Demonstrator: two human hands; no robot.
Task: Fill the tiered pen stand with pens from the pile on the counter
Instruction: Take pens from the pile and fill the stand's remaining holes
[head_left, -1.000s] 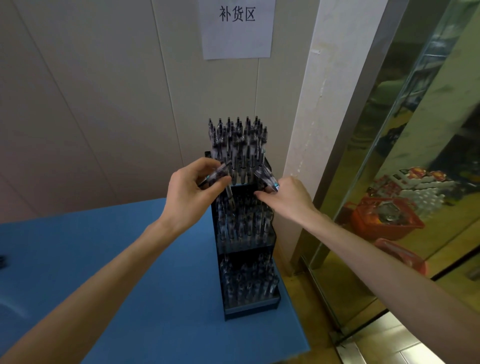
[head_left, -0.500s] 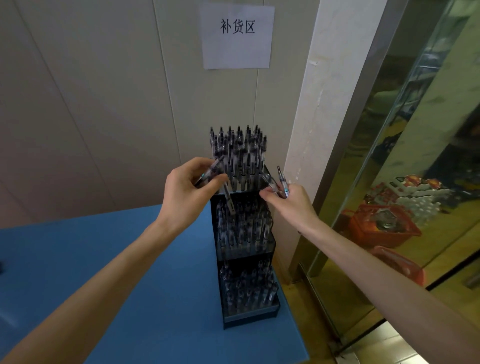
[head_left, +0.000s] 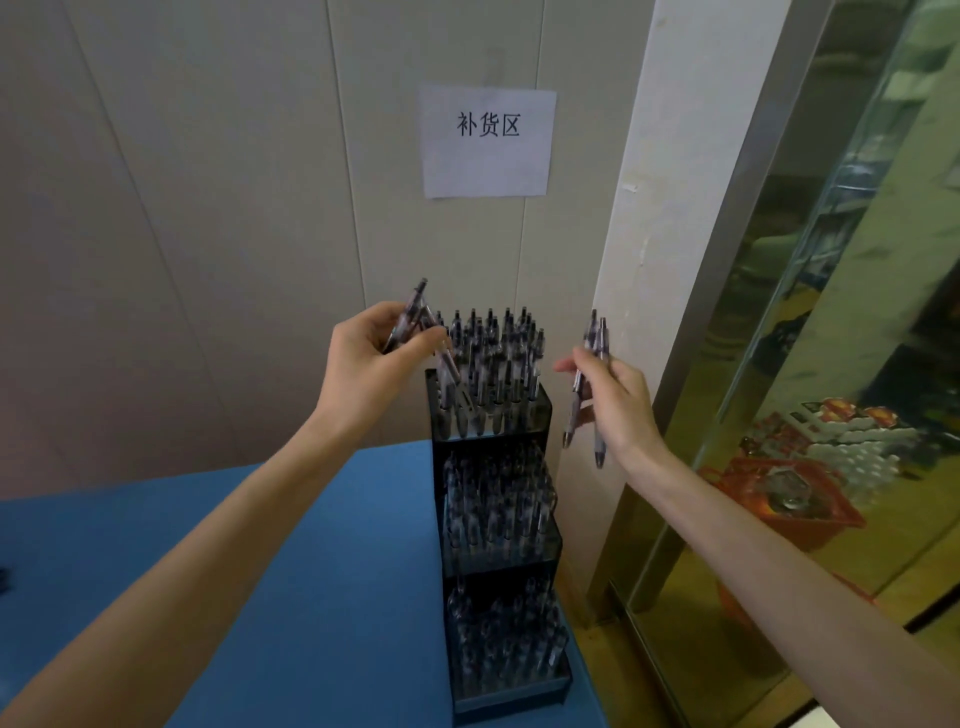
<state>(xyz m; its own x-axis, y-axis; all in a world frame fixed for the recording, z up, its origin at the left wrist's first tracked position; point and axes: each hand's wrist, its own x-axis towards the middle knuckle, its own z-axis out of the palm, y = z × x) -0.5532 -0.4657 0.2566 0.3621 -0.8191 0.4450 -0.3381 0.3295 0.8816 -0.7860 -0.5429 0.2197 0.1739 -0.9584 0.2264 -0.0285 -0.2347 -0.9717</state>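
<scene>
At the blue counter's (head_left: 291, 571) right edge, the pen stand (head_left: 496, 561) holds upright pens; left hand (head_left: 371, 371) pinches tilted pens (head_left: 410, 317), right hand (head_left: 615, 402) grips two near-vertical pens (head_left: 597, 384) beside it.

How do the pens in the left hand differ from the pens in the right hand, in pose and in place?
The left hand's pens lean, tops up and to the right, beside the stand's top tier, and one lower pen reaches down into it. The right hand's pens stand nearly upright, clear of the stand on its right side. The left hand holds its pens near the lower part; the right hand grips its pens mid-barrel, tips hanging below. Both bunches look the same kind.
</scene>
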